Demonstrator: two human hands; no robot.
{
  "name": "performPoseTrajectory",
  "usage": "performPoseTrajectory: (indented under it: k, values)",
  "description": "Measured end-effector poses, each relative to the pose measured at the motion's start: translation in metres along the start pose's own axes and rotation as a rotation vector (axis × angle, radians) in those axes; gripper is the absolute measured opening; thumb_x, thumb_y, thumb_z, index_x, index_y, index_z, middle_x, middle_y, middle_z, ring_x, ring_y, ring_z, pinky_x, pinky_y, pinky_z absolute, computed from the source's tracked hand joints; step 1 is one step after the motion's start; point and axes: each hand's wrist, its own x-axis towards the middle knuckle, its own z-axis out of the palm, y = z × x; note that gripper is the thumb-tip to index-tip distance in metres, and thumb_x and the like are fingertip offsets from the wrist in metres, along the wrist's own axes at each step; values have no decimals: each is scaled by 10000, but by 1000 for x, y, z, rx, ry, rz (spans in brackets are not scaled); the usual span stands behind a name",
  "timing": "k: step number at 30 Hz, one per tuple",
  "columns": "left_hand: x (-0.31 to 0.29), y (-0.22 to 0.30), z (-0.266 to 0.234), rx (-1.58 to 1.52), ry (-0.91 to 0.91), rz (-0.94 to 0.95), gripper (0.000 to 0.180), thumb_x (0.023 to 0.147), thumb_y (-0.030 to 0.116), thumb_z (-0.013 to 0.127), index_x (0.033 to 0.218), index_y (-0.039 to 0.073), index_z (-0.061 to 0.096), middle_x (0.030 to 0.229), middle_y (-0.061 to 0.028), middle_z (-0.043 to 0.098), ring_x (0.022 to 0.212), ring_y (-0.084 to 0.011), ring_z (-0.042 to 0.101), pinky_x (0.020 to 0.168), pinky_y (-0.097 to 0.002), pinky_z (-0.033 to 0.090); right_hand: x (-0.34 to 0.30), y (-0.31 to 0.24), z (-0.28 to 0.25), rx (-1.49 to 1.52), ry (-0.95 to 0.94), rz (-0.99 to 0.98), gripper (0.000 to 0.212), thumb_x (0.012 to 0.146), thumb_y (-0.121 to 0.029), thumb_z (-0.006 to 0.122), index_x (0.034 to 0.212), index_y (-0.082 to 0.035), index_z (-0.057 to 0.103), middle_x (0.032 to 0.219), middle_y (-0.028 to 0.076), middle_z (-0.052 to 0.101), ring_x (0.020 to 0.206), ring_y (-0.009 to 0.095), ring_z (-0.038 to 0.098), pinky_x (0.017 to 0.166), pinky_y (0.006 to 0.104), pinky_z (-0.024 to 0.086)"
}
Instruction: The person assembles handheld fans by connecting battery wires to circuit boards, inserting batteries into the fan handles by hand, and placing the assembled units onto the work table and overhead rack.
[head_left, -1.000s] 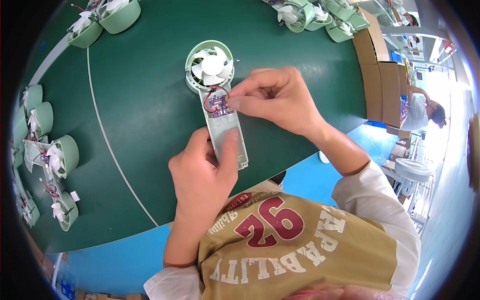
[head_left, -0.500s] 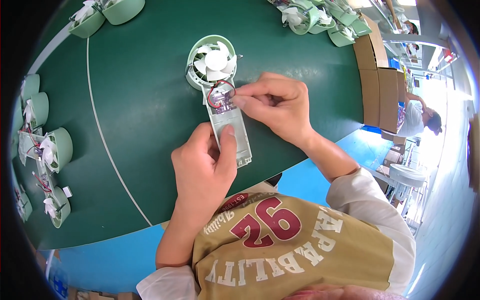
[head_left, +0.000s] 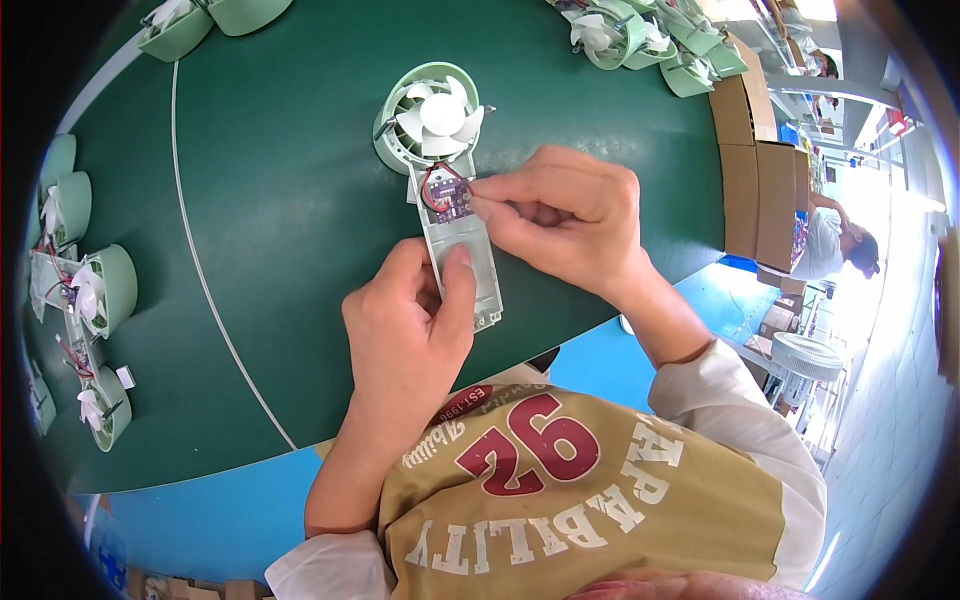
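A handheld fan body in pale green plastic lies over the green table, its round head point(head_left: 440, 115) with white blades pointing away from me. My left hand point(head_left: 410, 310) is closed around the long open handle shell point(head_left: 466, 268), thumb on its inner face. Higher in the shell sits a small purple circuit board point(head_left: 449, 198) with red and black wires point(head_left: 430, 187) looped over it. At the board's right edge, my right hand point(head_left: 570, 210) pinches thumb and forefinger together. A wire runs up to those fingertips; what they hold is hidden.
More pale green fan units point(head_left: 105, 290) stand along the table's left side, some with wires showing. Others are piled at the far right point(head_left: 620, 40), beside an open cardboard box point(head_left: 755, 195). A person point(head_left: 835, 240) sits beyond the box. A white line point(head_left: 205, 270) crosses the table point(head_left: 290, 200).
My right hand has shifted slightly right, still pinching at the board's edge. More of the purple board shows. My left hand keeps its hold on the handle shell.
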Motion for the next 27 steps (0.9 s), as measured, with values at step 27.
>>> performPoseTrajectory:
  k: [27]
  values:
    - [3, 7, 5, -161, -114, -182, 274, 1022, 153, 567, 1188, -62, 534, 912, -118, 672, 579, -124, 629, 372, -212, 449, 5, 35, -137, -191, 537, 114, 232, 888, -120, 693, 1099, -43, 748, 766, 93, 674, 643, 154, 629, 592, 303, 507]
